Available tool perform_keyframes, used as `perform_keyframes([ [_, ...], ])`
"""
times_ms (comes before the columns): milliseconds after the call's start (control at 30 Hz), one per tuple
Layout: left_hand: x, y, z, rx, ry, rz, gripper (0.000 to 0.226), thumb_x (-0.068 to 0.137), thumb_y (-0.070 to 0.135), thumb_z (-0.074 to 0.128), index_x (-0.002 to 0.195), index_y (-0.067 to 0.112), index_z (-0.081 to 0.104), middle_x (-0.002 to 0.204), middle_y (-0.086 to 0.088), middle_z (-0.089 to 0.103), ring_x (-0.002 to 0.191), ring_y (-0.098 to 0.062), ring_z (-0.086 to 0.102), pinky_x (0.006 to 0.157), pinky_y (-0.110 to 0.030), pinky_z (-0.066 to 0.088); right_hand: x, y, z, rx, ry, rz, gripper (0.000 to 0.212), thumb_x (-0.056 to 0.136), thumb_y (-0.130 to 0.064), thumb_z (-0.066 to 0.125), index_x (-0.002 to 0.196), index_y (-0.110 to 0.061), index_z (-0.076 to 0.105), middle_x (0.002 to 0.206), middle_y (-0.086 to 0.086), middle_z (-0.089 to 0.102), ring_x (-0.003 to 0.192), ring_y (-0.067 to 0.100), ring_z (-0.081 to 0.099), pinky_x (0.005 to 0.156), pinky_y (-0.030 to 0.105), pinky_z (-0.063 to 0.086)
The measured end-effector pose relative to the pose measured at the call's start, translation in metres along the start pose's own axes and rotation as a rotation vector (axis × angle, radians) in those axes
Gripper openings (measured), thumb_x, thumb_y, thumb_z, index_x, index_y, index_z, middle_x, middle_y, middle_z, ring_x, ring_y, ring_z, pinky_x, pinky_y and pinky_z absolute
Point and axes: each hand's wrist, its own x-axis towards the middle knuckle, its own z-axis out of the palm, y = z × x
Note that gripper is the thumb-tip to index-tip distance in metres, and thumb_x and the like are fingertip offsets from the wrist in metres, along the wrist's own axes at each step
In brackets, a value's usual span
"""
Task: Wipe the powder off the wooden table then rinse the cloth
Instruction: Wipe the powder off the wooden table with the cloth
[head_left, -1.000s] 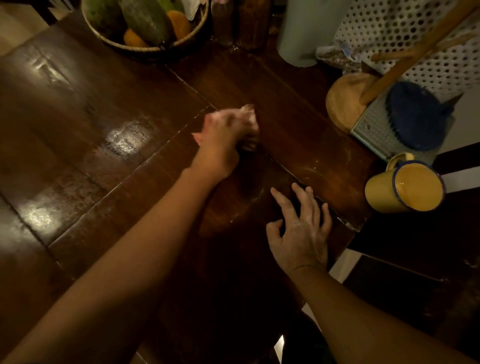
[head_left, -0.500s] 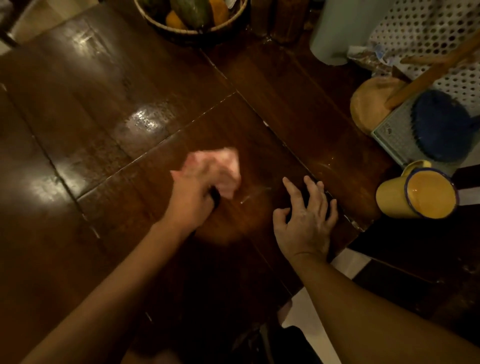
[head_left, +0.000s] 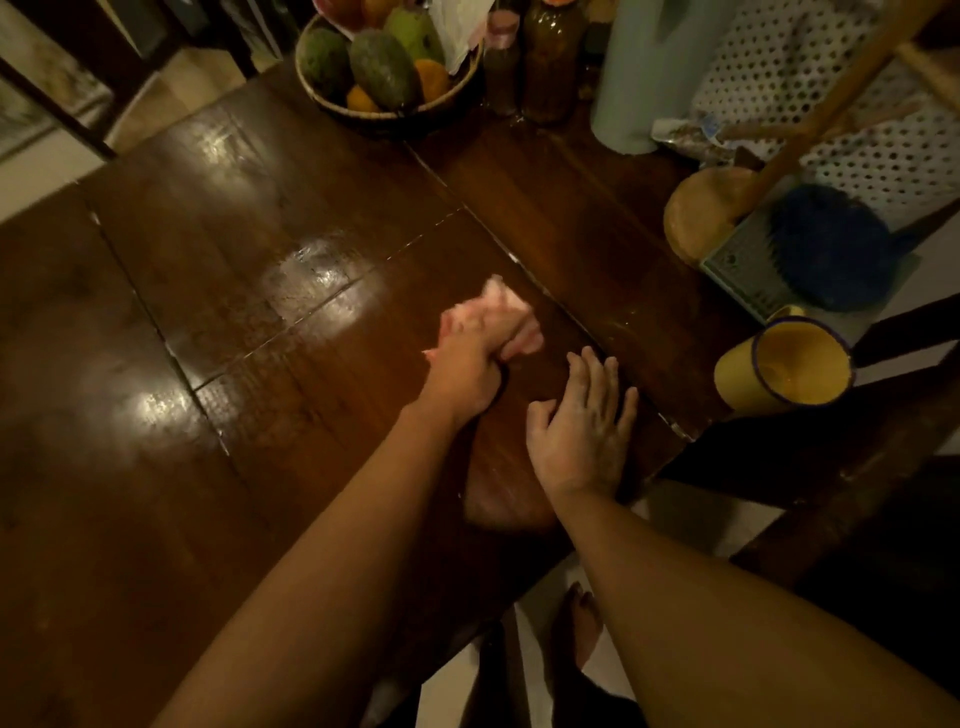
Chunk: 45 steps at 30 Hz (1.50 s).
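Grips a crumpled pink cloth (head_left: 511, 314) in the left hand (head_left: 467, 366), fingers curled tight round it, and presses it onto the dark wooden table (head_left: 249, 249). Lays the right hand (head_left: 584, 431) flat on the same board, palm down, fingers straight and a little spread, grasping nothing. Sets the two hands near each other without touching, the right one nearer the table's edge and closer to the body. Leaves most of the cloth bunched beyond the left knuckles, on the far side of that hand, blurred at its edges; near the right fingertips, yet apart from them. Places cloth and both hands just left of a long seam in the wood. Shows pale flecks (head_left: 675, 427) along that seam close to the table's edge; cannot tell whether powder or chipped finish. Farther right, past the seam: a yellow mug (head_left: 784, 371) with a blue rim, a blue fuzzy round thing (head_left: 826, 249) on a grey grid-topped box (head_left: 740, 265), and a round wooden base (head_left: 698, 213) with a slanting stick. At the far end: a woven basket (head_left: 374, 115) of green and orange fruit, brown bottles (head_left: 550, 57) and a pale cylinder (head_left: 639, 78). Below the table's edge, between the forearms: a bare foot (head_left: 576, 618) on a light floor
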Motion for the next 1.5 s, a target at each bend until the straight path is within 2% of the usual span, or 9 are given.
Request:
perform_keyframes([
  [200, -0.039, -0.033, -0.011, 0.065, -0.264, 0.218, 0.068, 0.070, -0.018, 0.051, 0.100, 0.038, 0.077, 0.121, 0.037, 0.060, 0.145, -0.001, 0.030, 0.117, -0.067, 0.000, -0.050, 0.013, -0.001, 0.080, 0.089, 0.129, 0.060, 0.086, -0.030, 0.052, 0.144, -0.015, 0.048, 0.156, 0.010, 0.041, 0.148, 0.029, 0.030, 0.119, 0.051, 0.026],
  [400, 0.035, -0.005, 0.003, 0.092, 0.007, 0.042, 0.073, 0.083, -0.006, 0.050, 0.132, 0.048, 0.054, 0.146, -0.008, 0.052, 0.139, -0.032, 0.042, 0.118, -0.048, 0.030, -0.053, 0.019, 0.008, 0.070, 0.092, 0.116, 0.063, 0.082, -0.032, 0.047, 0.143, -0.019, 0.051, 0.155, 0.006, 0.043, 0.148, 0.026, 0.031, 0.119, 0.053, 0.024],
  [567, 0.100, 0.054, 0.054, 0.040, -0.150, 0.206, 0.061, 0.090, -0.006, 0.050, 0.144, 0.023, 0.050, 0.155, 0.003, 0.036, 0.142, -0.015, 0.030, 0.119, -0.036, 0.025, -0.057, 0.023, 0.009, 0.109, 0.100, 0.101, 0.062, 0.083, -0.034, 0.046, 0.144, -0.023, 0.050, 0.157, 0.001, 0.040, 0.151, 0.023, 0.025, 0.121, 0.052, 0.018],
  [800, 0.081, 0.030, 0.031, 0.070, -0.435, 0.498, 0.056, 0.069, -0.014, 0.048, 0.098, 0.023, 0.080, 0.117, 0.005, 0.072, 0.127, -0.014, 0.057, 0.113, -0.042, 0.040, -0.054, 0.024, 0.011, 0.208, 0.175, 0.085, 0.063, 0.076, -0.033, 0.052, 0.138, -0.024, 0.056, 0.154, 0.000, 0.044, 0.149, 0.021, 0.028, 0.120, 0.051, 0.019],
  [1000, 0.079, 0.069, 0.058, 0.113, -0.320, 0.392, 0.057, 0.080, -0.017, 0.050, 0.117, 0.020, 0.072, 0.127, 0.002, 0.066, 0.130, -0.016, 0.052, 0.113, -0.027, 0.035, -0.056, 0.024, 0.012, 0.286, 0.240, 0.081, 0.056, 0.078, -0.033, 0.050, 0.132, -0.025, 0.060, 0.143, 0.001, 0.052, 0.140, 0.021, 0.035, 0.119, 0.046, 0.016],
  [1133, 0.071, 0.059, 0.084, 0.166, -0.661, 0.591, 0.053, 0.087, 0.003, 0.051, 0.121, 0.040, 0.066, 0.152, 0.009, 0.044, 0.150, -0.017, 0.023, 0.121, -0.059, 0.001, -0.059, 0.025, 0.011, 0.319, 0.252, 0.072, 0.051, 0.077, -0.032, 0.049, 0.126, -0.026, 0.063, 0.136, -0.005, 0.045, 0.128, 0.022, 0.039, 0.111, 0.038, 0.019],
  [1200, 0.083, 0.044, 0.078, 0.145, -0.585, 0.593, 0.050, 0.082, 0.012, 0.048, 0.119, 0.040, 0.067, 0.147, 0.005, 0.052, 0.147, -0.017, 0.033, 0.118, -0.065, 0.016, -0.059, 0.026, 0.011, 0.327, 0.229, 0.047, 0.050, 0.077, -0.034, 0.050, 0.126, -0.029, 0.062, 0.131, -0.007, 0.046, 0.121, 0.021, 0.043, 0.104, 0.037, 0.023],
  [1367, 0.075, 0.064, 0.080, 0.284, -0.381, 0.642, 0.054, 0.084, -0.006, 0.052, 0.127, 0.024, 0.067, 0.147, -0.003, 0.052, 0.145, -0.019, 0.034, 0.124, -0.033, 0.004, -0.060, 0.030, 0.015, 0.330, 0.181, 0.027, 0.049, 0.079, -0.034, 0.049, 0.127, -0.030, 0.059, 0.128, -0.003, 0.052, 0.120, 0.023, 0.043, 0.104, 0.041, 0.031],
  [1500, 0.050, 0.098, 0.099, 0.571, -0.747, 0.604, 0.062, 0.091, -0.004, 0.044, 0.143, 0.029, 0.051, 0.166, 0.001, 0.010, 0.153, -0.026, -0.001, 0.115, -0.069, -0.003, -0.063, 0.030, 0.019, 0.276, 0.187, 0.055, 0.042, 0.082, -0.035, 0.048, 0.122, -0.024, 0.057, 0.126, 0.005, 0.046, 0.115, 0.031, 0.041, 0.097, 0.052, 0.047],
])
